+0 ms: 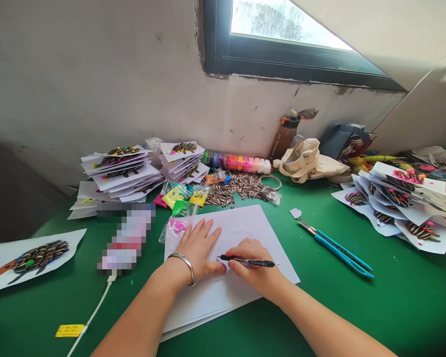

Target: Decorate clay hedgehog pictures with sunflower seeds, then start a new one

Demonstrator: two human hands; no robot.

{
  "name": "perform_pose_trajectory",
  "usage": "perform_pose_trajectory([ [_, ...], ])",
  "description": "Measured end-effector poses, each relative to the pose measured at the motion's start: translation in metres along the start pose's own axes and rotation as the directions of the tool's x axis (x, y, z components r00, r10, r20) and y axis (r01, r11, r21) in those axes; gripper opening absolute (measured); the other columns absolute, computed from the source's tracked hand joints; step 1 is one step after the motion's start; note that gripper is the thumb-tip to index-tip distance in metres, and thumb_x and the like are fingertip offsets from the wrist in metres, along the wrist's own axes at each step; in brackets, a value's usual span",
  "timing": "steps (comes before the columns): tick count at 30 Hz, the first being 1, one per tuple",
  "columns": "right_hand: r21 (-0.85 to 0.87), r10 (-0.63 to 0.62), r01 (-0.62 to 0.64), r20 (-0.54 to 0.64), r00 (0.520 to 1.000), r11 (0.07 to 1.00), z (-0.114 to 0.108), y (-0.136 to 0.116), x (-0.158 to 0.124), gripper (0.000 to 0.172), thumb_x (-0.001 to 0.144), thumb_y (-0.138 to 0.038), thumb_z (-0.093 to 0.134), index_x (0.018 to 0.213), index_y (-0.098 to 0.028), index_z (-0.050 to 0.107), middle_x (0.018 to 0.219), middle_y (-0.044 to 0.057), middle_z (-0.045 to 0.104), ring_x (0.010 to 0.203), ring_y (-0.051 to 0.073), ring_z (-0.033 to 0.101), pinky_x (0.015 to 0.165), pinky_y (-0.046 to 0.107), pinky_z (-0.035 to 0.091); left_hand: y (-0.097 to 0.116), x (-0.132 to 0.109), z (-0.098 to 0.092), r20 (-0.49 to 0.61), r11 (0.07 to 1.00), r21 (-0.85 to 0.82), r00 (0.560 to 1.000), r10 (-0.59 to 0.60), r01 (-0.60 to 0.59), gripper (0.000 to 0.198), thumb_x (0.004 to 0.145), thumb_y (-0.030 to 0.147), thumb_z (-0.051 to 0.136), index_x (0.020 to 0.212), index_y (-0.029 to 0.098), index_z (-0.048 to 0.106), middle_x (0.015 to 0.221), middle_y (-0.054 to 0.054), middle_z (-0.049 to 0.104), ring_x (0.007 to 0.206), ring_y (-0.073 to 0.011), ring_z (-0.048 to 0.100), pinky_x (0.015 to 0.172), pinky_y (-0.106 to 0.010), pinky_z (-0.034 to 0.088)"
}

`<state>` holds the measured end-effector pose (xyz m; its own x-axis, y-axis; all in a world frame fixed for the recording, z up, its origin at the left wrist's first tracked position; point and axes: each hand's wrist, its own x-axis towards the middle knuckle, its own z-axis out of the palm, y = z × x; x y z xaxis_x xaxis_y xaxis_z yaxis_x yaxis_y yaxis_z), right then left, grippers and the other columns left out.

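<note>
Paper (pixel 226 295) lies stacked on the tabletop (pixel 412 297). Right hand (pixel 258 275) has its grip clenched around a pen (pixel 262 263) (black); left hand (pixel 195 248), grip released, rests flat on the paper.

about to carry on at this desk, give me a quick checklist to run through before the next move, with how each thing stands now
1. Pen in grip: ok, the right hand holds the black pen.
2. Sheet steadied: ok, the left hand rests spread on the white paper.
3. Far-left corner of the paper uncovered: not ok, a bag of pink material overlaps it.
4. Blue utility knife away from both hands: ok, it lies to the right of the paper.
5. Drawn outline closed: cannot tell, the hands hide part of it.
</note>
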<state>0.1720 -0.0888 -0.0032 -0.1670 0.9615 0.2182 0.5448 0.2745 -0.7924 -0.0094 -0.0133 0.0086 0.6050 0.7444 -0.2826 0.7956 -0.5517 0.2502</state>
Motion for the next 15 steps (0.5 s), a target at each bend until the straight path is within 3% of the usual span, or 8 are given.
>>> perform_pose_trajectory([
  [15, -0.026, 0.019, -0.018, 0.034, 0.999, 1.0, 0.0005, -0.0024, 0.0016, 0.014, 0.073, -0.015, 0.061, 0.08, -0.025, 0.069, 0.07, -0.002, 0.066, 0.074, 0.016, 0.057, 0.078, 0.032, 0.037, 0.0031, -0.0003, -0.0019, 0.013, 1.0, 0.003, 1.0, -0.017, 0.017, 0.093, 0.062, 0.066, 0.057, 0.14, 0.026, 0.029, 0.151, -0.009, 0.013, 0.138, -0.0298, 0.005, 0.109, -0.051, 0.005],
])
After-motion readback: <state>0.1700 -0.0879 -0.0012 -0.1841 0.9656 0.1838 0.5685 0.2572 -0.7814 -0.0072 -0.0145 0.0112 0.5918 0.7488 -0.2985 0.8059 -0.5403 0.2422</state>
